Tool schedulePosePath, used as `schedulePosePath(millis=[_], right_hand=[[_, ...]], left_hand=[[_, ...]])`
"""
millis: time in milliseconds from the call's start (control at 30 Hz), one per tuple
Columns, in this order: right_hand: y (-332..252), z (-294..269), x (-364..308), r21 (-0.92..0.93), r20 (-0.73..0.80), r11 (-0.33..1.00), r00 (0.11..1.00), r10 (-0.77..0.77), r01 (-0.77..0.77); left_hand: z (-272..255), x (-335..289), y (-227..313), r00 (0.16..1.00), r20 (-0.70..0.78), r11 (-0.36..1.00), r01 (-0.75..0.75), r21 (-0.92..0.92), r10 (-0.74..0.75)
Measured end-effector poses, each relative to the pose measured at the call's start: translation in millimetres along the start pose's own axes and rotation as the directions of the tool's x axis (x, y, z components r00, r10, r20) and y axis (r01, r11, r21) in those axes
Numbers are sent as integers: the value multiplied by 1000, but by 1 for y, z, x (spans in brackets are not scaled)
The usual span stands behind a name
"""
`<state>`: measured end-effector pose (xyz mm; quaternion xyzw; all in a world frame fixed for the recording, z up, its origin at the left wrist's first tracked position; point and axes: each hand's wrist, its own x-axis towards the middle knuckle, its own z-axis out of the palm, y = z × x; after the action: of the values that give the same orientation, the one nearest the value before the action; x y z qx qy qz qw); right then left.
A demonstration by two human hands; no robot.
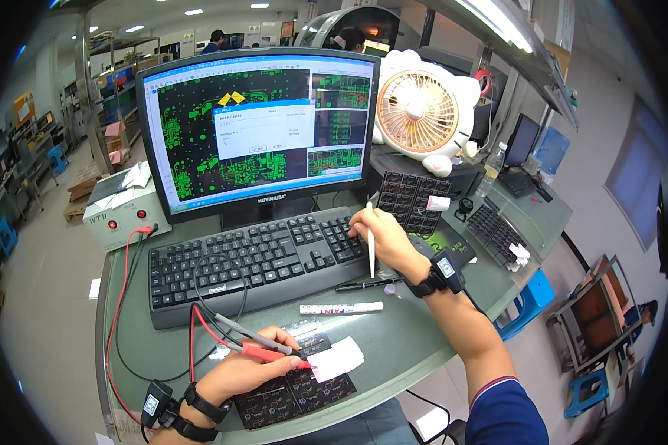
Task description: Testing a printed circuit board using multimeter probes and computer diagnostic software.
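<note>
My left hand (239,373) is closed round a red test probe (262,354) and a grey test probe (254,334), whose tips point right. Beneath it lies a black printed circuit board panel (272,405) near the desk's front edge. A white paper slip (338,361) rests on the panel by the probe tips. My right hand (387,239) is over the number pad of a black keyboard (226,276), fingertips at the keys. A slim white pen-like stick (371,251) is held upright in its fingers. Both wrists wear black straps with small box-shaped devices.
A monitor (234,211) showing a green board layout and a dialog box stands behind the keyboard. Probe leads run to a grey instrument box (122,219) at left. A white marker (341,308) lies before the keyboard. A cat-shaped fan (423,111) and upright board panels (412,199) stand right.
</note>
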<state>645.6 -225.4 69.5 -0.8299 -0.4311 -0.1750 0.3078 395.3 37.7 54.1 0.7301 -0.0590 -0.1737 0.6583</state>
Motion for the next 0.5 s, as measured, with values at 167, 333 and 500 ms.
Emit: schedulePosePath(millis=[167, 333, 500], right_hand=[[6, 5, 6, -132, 33, 991, 999, 6, -1], [1, 14, 24, -15, -2, 1000, 1000, -18, 18], [-7, 10, 28, -34, -74, 952, 951, 302, -305]], left_hand=[[-1, 2, -2, 1000, 6, 1000, -6, 24, 6], [-1, 2, -5, 1000, 6, 999, -29, 13, 29], [-1, 1, -4, 1000, 6, 999, -15, 32, 15]])
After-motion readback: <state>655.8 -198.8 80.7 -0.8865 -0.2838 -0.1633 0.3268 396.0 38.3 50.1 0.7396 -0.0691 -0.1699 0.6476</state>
